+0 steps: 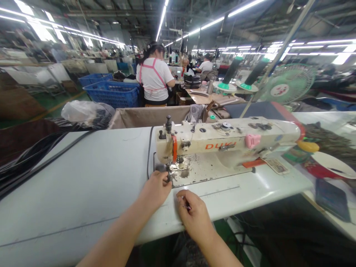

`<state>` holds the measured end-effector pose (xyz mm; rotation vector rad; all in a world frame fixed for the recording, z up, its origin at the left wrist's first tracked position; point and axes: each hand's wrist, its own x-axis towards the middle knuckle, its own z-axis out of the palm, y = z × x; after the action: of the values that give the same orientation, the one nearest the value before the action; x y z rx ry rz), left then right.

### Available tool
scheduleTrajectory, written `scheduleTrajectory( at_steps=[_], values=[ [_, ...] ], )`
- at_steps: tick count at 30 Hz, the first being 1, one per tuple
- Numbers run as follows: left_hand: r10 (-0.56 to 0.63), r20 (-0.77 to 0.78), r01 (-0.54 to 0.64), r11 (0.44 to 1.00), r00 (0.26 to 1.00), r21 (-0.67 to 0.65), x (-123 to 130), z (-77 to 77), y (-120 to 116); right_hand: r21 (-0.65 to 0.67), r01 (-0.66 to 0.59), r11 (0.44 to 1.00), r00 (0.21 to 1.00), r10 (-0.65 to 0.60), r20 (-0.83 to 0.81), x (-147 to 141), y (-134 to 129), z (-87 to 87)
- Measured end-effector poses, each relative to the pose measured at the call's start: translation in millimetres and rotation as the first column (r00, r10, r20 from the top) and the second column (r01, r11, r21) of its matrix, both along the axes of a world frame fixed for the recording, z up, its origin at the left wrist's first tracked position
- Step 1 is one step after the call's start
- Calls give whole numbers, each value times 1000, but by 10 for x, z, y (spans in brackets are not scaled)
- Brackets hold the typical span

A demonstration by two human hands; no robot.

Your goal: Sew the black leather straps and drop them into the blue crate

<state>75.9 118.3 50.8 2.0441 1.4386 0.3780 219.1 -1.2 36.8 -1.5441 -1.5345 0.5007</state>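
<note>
the sewing machine (211,142) runs crosswise ahead, its needle end (166,144) nearest the left hand (155,187), grip unclear at a dark piece (160,168), while the right hand (194,210) pinches a thin thing (187,207).

Roofed with dark metal beams (116,14) and lit by long rows of tube lights (214,25), running back deep into a large workshop. Brightened at the upper left by glaring windows (41,30). Laid with a green floor (50,100), marked at the left by a yellow line (55,109). Furnished farther back with blue crates (111,94), a brown-topped desk (200,98) and, at the right, a pale green fan (299,83). Blurred toward the far end.
</note>
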Motion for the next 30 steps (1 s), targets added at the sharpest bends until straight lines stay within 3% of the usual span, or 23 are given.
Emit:
scheduleTrajectory(
  at_steps=[8, 14, 17, 20, 22, 25, 30],
  values=[
    [-68, -82, 66, 997, 994, -32, -30, 15, -9, -23, -37, 999, 994, 34, -99, 39, -74, 66],
    [-183, -207, 181, 983, 961, -28, -103, 62, -205, -24, -80, 996, 980, 74, -184, 147, -222, 67],
    [-219, -306, 241, 970, 927, 35, -158, 89, -306, -1, -39, 999, 975, 37, -218, 245, -371, 13],
    [-234, -358, 300, 944, 904, 139, -249, 56, -353, -15, 110, 994, 938, -109, -329, 373, -576, -111],
    [-247, -353, 347, 902, 903, 256, -315, -23, -328, -82, 264, 961, 849, -272, -453, 487, -713, -251],
    [-287, -319, 403, 821, 903, 404, -378, -236, -199, -199, 464, 863, 682, -491, -542, 734, -899, -536],
    [-443, -177, 466, 719, 879, 516, -382, -627, 24, -372, 673, 639, 414, -742, -527, 1260, -1251, -1037]
  ],
)
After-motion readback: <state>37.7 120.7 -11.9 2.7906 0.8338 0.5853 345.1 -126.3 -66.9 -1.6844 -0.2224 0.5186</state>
